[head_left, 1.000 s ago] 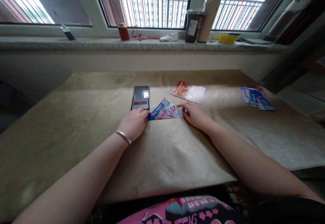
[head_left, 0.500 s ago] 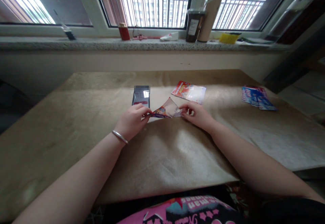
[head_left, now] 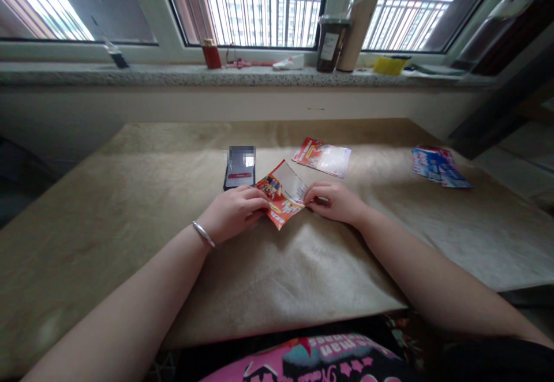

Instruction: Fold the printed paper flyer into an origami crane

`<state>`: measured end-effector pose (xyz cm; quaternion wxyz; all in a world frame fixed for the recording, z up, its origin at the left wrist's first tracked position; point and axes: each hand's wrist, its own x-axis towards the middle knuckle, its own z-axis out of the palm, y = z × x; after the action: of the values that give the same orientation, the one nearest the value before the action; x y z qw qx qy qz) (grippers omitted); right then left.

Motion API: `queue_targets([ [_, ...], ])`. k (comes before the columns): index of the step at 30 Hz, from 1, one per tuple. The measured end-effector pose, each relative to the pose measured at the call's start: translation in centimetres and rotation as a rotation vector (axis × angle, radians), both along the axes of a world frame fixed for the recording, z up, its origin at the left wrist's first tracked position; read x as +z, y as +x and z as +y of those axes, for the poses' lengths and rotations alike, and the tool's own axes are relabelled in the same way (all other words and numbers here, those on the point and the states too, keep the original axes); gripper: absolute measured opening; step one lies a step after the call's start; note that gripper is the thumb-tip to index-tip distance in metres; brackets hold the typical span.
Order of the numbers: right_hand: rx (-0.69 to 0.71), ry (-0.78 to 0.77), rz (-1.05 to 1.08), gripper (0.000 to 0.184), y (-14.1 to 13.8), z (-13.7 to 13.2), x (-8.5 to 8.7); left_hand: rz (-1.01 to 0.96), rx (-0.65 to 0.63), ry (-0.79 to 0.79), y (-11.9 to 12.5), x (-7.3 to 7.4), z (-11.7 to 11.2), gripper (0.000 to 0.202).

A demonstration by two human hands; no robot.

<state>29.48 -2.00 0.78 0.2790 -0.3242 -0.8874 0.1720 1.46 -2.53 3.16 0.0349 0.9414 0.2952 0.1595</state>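
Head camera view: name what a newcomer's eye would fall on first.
Likely the bright red-and-white leaflet near the middle of the table, with the left hand and the right hand at its two sides. Next might come the silver bangle on the left wrist, then the fanned blue leaflets lying apart toward the table's right end.
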Motion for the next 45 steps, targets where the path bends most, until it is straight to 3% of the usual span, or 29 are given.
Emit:
queue_targets([
  [4,0.075,0.026,-0.118,0.016,0.0,-0.1,0.4,0.046,-0.034,-0.002,0.4,0.2,-0.2,0.021],
  [14,0.07,0.113,-0.281,0.01,0.0,-0.6,1.0,0.098,-0.064,-0.068,0.6,0.4,-0.6,0.015],
  [20,0.078,0.158,-0.27,0.018,-0.6,-0.7,0.6,0.111,-0.075,-0.027,0.6,0.6,-0.7,0.014],
  [25,0.064,0.164,-0.26,0.017,-0.9,-0.8,0.4,0.078,-0.052,-0.108,0.5,0.8,-0.9,0.009],
  [31,0.103,0.204,-0.285,0.023,-1.7,-1.1,0.8,0.12,-0.047,-0.13,0.8,0.8,-1.2,0.039],
  [35,0.14,0.227,-0.284,0.025,-2.1,-1.2,0.9,0.12,-0.092,-0.124,1.2,0.9,-1.5,0.038],
  [45,-0.02,0.199,-0.308,0.018,-2.9,-1.4,0.8,0.096,-0.061,-0.142,1.2,0.6,-1.6,0.019],
])
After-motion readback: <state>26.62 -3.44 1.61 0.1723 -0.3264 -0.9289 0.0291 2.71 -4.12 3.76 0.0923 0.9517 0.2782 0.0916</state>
